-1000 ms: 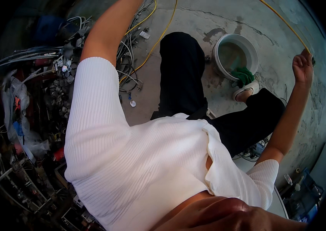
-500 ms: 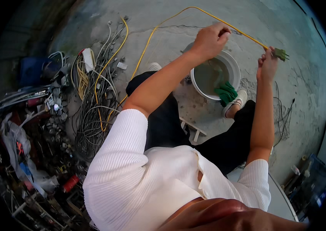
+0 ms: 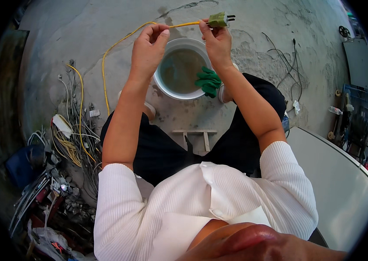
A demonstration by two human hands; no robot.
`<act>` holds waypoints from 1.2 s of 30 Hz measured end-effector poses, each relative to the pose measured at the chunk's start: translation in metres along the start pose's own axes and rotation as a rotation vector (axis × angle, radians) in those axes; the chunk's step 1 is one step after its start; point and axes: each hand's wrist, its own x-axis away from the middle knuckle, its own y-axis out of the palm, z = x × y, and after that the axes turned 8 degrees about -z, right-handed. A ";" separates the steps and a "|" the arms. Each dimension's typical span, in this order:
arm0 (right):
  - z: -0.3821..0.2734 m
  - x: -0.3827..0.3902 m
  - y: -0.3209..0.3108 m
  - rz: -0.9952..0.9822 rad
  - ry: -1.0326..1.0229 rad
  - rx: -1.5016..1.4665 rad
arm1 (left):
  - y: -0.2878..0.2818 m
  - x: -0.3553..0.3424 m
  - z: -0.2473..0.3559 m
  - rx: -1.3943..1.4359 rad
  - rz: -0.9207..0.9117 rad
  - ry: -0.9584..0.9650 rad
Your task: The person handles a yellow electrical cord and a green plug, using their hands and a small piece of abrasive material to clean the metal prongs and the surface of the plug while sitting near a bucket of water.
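Note:
A yellow power cord (image 3: 185, 24) with a dirty yellow-green plug (image 3: 217, 19) is held up over the far rim of a white bucket (image 3: 161, 81). My right hand (image 3: 219, 45) is closed around the cord at the base of the plug, whose metal prongs point right. My left hand (image 3: 148, 50) pinches the same cord a short stretch to the left, fingertips together. From there the cord loops down toward the floor at the left. Cloudy water fills part of the bucket, and a green glove (image 3: 209, 81) hangs over its right rim.
A tangled heap of cables (image 3: 73, 139) lies at the left, with metal scrap beyond it nearer me. A small wooden stool (image 3: 195, 131) stands between my legs. Thin black wire (image 3: 290, 65) lies on the floor at the right, near a white panel (image 3: 327, 174).
My right hand has brought the plug to the left, and my left hand has come onto the cord. The whole view has swung to the right.

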 end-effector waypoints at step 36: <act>-0.046 0.000 -0.007 -0.354 -0.318 0.389 | 0.007 -0.013 -0.003 -0.016 -0.163 0.122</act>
